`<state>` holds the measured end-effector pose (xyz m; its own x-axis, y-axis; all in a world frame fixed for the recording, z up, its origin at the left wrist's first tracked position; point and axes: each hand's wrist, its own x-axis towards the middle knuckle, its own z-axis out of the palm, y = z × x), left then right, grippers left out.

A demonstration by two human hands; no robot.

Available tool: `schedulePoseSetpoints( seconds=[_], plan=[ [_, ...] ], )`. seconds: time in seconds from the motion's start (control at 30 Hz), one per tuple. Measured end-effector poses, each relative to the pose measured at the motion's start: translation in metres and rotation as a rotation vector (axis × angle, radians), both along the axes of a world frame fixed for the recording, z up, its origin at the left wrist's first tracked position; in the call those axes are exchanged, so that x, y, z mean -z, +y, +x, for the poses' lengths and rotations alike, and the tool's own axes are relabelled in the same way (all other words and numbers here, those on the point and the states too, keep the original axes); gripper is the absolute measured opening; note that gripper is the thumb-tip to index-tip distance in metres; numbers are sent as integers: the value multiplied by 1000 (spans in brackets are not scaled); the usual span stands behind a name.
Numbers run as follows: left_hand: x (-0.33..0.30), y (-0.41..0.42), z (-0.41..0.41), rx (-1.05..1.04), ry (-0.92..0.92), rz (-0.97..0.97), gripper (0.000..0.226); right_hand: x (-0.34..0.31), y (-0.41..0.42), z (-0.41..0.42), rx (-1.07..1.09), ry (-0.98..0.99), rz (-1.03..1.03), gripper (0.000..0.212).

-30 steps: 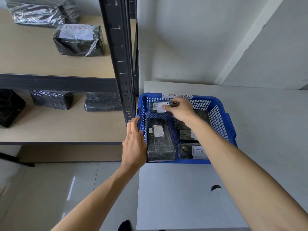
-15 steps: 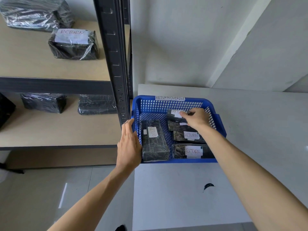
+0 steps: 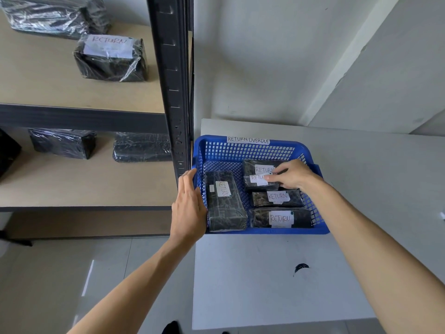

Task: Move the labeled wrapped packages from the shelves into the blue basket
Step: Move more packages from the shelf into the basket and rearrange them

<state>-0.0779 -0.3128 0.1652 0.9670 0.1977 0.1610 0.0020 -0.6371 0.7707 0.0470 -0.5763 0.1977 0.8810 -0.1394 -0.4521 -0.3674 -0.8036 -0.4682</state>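
The blue basket [image 3: 243, 150], tagged "RETURN OVERDUE", sits on the grey surface [image 3: 265, 280] beside the shelf post and holds five wrapped packages labeled "RETURN". The left hand [image 3: 189, 208] lies open and flat against the basket's left wall; the right hand [image 3: 292, 174] pinches the second package from the back [image 3: 258, 183]. One labeled package [image 3: 110, 59] sits on the upper shelf [image 3: 48, 88].

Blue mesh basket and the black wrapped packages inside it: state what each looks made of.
Blue mesh basket: looks like moulded plastic, evenly coloured, with a regular lattice of holes in walls and floor. Black wrapped packages: dark contents under clear glossy film, probably stretch wrap, judging by wrinkles and glints; what is inside cannot be told. White labels appear to be handwritten paper.
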Motion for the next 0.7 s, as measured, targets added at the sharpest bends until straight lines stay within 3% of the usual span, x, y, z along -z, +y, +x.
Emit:
schedulePoseSetpoints(
  seconds=[0.3,0.43,0.47,0.57,0.7],
  plan=[
    [-1,0,-1,4,-4,10,40,-6,17,-5,-135,-76,-276,56],
    [-1,-2,-1,-2,-13,7,40,-24,42,-15,-119,-342,-327,52],
    [-1,-2,-1,-5,-10,8,39,-26,53,-19,-162,-291,-289,57],
    [-1,-2,0,-4,-7,14,40,-29,87,-34,-263,129,-108,82],
    [1,0,-2,17,-36,-15,36,-23,93,-42,-183,296,196,52]
  ],
)
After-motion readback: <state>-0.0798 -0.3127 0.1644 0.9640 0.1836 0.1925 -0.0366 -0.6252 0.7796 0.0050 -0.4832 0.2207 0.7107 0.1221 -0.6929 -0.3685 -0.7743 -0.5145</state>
